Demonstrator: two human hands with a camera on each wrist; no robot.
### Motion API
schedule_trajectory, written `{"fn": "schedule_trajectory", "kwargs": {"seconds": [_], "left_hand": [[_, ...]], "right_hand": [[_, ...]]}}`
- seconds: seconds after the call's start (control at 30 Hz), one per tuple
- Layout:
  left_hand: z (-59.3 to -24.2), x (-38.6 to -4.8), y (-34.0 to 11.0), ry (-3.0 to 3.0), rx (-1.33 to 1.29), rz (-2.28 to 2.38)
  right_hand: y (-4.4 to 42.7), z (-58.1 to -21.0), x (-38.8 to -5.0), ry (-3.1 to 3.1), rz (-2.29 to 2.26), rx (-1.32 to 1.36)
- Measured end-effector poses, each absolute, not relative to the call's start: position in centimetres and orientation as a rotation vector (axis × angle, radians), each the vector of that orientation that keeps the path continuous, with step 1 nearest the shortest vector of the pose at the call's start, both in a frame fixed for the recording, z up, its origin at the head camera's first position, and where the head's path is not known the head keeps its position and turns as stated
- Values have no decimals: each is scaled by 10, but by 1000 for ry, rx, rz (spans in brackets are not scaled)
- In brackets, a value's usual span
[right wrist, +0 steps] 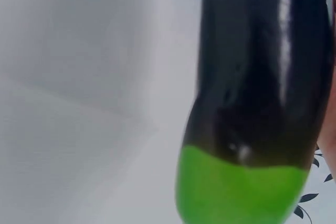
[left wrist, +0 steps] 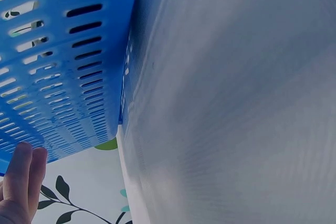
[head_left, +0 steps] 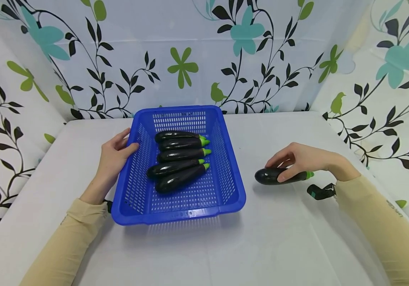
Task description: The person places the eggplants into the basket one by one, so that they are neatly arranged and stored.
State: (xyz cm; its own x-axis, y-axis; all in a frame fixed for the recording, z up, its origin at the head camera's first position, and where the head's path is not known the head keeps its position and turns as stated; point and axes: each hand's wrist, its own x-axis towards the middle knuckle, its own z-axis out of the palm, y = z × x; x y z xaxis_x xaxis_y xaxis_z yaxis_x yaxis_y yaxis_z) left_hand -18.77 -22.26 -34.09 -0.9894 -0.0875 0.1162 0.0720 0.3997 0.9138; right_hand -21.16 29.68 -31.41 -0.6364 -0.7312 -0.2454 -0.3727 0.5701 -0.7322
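Note:
In the head view, a blue plastic basket [head_left: 179, 206] with slotted walls holds several dark eggplants [head_left: 183, 155] with green stem ends, lying side by side. My left hand [head_left: 113, 157] grips the basket's left rim, thumb over the top; in the left wrist view, its fingers [left wrist: 20, 177] lie against the slotted outer side. To the right of the basket, my right hand [head_left: 297, 159] holds another eggplant [head_left: 269, 176] from above between thumb and fingers. That eggplant's green end [right wrist: 236, 192] fills the lower part of the right wrist view. Whether it touches the table is unclear.
A white cloth covers the table [head_left: 261, 246]. Behind and at both sides hang curtains [head_left: 197, 71] printed with leaves, flowers and birds. A black wrist camera [head_left: 320, 192] sits under the right wrist. A shadow shows beneath the basket's near edge.

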Motion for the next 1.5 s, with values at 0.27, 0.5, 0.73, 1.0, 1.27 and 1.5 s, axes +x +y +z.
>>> {"fn": "schedule_trajectory", "kwargs": {"seconds": [0.27,0.5,0.73,1.0,1.27,1.5], "left_hand": [[-340,-187,-222,-2504,10,-1640],[-339,-187,-222,-2506,11,-1639],[-338,-187,-222,-2509,12,-1640],[-338,-186,-221,-2516,11,-1630],[-338,-187,-222,-2506,18,-1639],[-339,-188,-222,-2508,18,-1626]], "right_hand": [[289,-304,-231,2278,-907,-820],[280,-293,-243,2322,-890,-770],[272,-281,-254,2388,-864,-732],[260,-267,-267,2468,-868,-707],[235,-250,-275,2470,-901,-716],[214,-240,-278,2457,-912,-802]]}}
